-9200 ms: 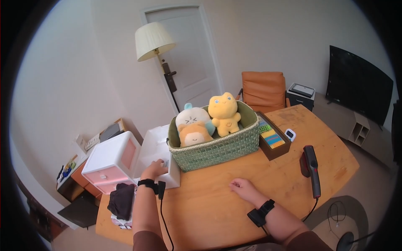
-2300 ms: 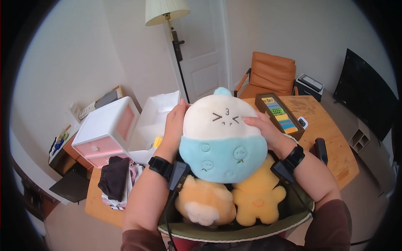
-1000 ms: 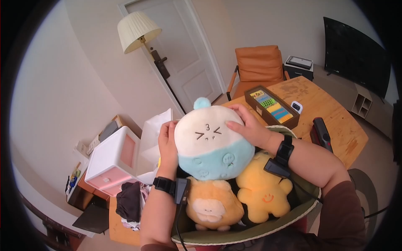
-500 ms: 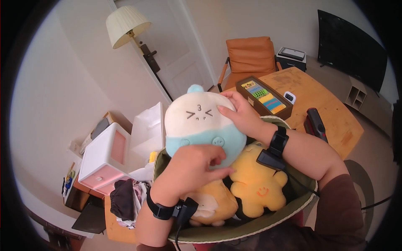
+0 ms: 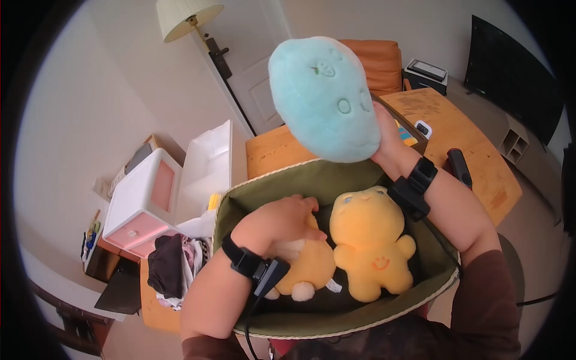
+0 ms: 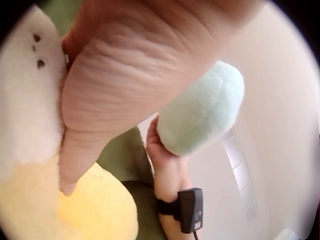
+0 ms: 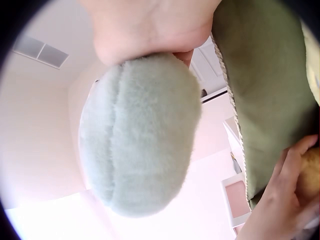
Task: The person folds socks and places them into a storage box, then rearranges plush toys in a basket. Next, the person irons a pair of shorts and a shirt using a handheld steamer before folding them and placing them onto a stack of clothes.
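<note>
My right hand (image 5: pixel 390 132) holds a white-and-blue plush toy (image 5: pixel 324 102) by its side, up beyond the basket's far rim. Its blue half faces the head camera, and its stitched face is hidden there. Inside the green woven basket (image 5: pixel 282 186), my left hand (image 5: pixel 276 225) grips the tan plush toy (image 5: pixel 312 264) around its upper part. The left wrist view shows that toy's pale muzzle (image 6: pixel 30 75) beside my thumb. Close to its right lies a yellow plush toy (image 5: pixel 366 234) on its back, with a smile stitched on the belly.
Left of the basket are a white bin (image 5: pixel 207 156), a white-and-pink drawer unit (image 5: pixel 135 198) and folded clothes (image 5: pixel 168 264). On the right are a brown box (image 5: pixel 418 144), a small white timer (image 5: pixel 423 128) and a black handheld device (image 5: pixel 459 168). An orange chair (image 5: pixel 384 66) stands behind.
The basket has come to the table's near side. Both hands held the white-and-blue plush; my left let go and moved onto the tan plush, while my right raised the white-and-blue one and turned it.
</note>
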A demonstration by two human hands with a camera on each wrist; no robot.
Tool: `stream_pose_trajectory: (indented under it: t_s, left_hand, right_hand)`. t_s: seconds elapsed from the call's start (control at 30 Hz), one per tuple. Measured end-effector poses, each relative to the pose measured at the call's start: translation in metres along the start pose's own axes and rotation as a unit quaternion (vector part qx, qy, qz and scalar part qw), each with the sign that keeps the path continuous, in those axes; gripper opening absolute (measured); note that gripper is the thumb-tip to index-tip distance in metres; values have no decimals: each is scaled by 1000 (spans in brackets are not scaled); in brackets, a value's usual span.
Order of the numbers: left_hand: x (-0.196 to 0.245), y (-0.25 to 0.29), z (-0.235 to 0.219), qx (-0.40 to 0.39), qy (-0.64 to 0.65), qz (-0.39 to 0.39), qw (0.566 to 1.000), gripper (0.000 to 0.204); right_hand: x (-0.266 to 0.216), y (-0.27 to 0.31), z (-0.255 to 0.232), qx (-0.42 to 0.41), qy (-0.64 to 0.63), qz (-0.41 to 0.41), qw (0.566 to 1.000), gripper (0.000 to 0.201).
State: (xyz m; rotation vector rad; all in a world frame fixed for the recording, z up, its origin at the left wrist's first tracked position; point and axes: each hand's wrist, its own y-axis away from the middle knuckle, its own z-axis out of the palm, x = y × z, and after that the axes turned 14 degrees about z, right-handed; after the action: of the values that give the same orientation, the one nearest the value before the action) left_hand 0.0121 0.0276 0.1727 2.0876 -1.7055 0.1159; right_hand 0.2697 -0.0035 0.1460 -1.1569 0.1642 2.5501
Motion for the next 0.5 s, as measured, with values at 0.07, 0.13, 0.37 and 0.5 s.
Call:
stream_pose_trajectory:
  t_s: [0.07,0.13,0.37,0.5]
  left_hand:
    - [-14,-6,2,4,38,-42,998,66]
    - [-21,-10,0,3,59,-55,997,69]
    - [-43,5,10,61,203,43,976,67]
    - [-47,4,13,51,192,46,979,66]
  right_hand:
    - [-2,4,5,7,-7,10,1000,26]
    - [-3,13,14,-7,16,15,1000,26]
    - [3,38,41,-79,103,20,991,25]
    - [13,41,44,-136,118,28,983,23]
